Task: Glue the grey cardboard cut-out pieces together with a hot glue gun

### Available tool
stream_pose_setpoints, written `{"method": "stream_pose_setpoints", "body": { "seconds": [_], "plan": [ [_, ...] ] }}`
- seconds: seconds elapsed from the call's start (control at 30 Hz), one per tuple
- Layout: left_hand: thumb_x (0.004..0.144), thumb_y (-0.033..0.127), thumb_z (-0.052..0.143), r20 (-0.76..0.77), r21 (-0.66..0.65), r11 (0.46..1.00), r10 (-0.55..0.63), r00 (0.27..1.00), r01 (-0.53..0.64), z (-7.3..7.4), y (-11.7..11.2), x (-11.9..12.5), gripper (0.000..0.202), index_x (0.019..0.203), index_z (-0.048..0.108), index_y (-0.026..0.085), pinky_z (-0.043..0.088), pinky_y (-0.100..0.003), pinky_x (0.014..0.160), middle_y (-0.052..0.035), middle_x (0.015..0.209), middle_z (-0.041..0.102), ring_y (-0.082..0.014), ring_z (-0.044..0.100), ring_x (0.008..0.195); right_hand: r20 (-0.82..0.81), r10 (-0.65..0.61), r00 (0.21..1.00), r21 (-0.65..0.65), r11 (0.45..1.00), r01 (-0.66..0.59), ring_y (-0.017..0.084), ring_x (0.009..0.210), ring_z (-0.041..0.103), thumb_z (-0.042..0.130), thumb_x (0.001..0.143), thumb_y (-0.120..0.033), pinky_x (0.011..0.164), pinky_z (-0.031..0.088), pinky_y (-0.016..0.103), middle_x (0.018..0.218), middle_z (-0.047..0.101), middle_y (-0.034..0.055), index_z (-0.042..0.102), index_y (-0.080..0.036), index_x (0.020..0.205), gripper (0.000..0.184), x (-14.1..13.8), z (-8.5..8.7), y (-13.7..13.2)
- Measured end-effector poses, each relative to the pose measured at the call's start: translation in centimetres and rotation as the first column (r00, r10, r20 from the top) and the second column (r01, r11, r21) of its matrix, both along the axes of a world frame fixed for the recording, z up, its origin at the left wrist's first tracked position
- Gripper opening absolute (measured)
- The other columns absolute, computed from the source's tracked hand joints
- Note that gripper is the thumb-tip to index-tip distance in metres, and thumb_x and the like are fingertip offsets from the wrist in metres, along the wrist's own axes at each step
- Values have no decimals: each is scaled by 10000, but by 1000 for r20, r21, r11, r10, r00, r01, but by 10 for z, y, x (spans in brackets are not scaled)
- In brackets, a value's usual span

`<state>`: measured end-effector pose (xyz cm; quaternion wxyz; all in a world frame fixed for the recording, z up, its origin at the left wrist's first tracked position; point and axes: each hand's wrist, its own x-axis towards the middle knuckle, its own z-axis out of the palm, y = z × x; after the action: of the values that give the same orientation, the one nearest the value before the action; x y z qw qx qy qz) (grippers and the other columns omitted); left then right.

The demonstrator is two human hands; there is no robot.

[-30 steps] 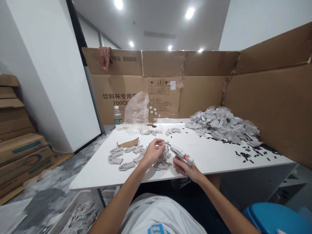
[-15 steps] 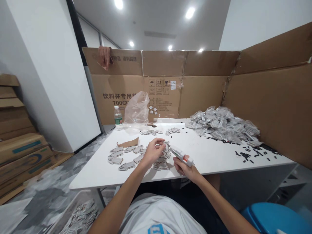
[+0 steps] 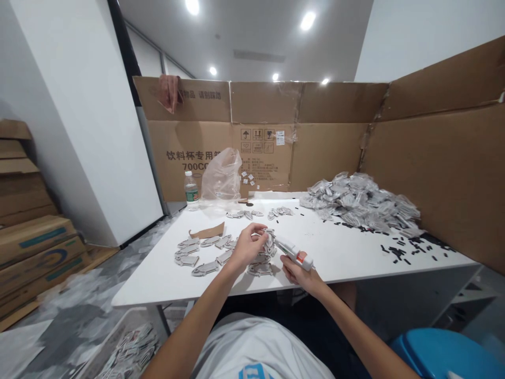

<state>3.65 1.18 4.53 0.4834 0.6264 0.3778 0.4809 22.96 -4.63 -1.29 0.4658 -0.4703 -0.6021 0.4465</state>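
Bright, even light falls from round ceiling lights overhead, which flare white. The white table shines without harsh glare. Shadows beneath the left hand and right hand are faint and soft. Focus is sharp, and the cardboard wall at right bows with wide-angle distortion.

The white rectangular table carries several loose lots. Near its front edge, left of centre, flat grey cut-out pieces lie side by side, with a torn brown cardboard strip just behind them. 2 smaller groups of the same grey pieces sit further back. At the far left corner stand a clear plastic bottle with a green label and a crumpled clear plastic bag. A heap of silvery grey packets fills the far right, with small black bits scattered beside it.
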Motion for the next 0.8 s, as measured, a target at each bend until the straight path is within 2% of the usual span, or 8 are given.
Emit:
{"method": "stream_pose_setpoints", "body": {
  "seconds": [0.2, 0.5, 0.8],
  "plan": [
    [877, 325, 817, 3, -4, 1000, 6, 1000, -6, -1, 1, 0, 315, 1130, 698, 181, 587, -231, 651, -47, 1033, 641, -152, 692, 830, -19, 11, 1000, 4, 1000, -11, 131, 446, 342, 629, 941, -557, 490, 265, 320, 464, 394, -21, 419, -266, 525, 550, 0, 0, 0],
    [889, 302, 793, -7, -1, 1000, 13, 1000, -13, 0, 0, 1, 295, 1134, 697, 169, 576, -227, 638, -38, 1020, 623, -147, 686, 814, -65, -46, 997, 0, 999, 46, 139, 452, 430, 642, 966, -546, 484, 301, 290, 479, 447, -22, 464, -252, 555, 535, 4, -23, 12],
    [879, 310, 809, 8, -2, 1000, 6, 1000, -6, 1, 0, 0, 305, 1132, 704, 176, 580, -226, 643, -37, 1014, 627, -147, 687, 814, -1, -20, 1000, 27, 999, 20, 130, 425, 375, 601, 983, -568, 481, 283, 301, 432, 429, -17, 481, -254, 499, 589, 4, -14, 8]
  ]
}}
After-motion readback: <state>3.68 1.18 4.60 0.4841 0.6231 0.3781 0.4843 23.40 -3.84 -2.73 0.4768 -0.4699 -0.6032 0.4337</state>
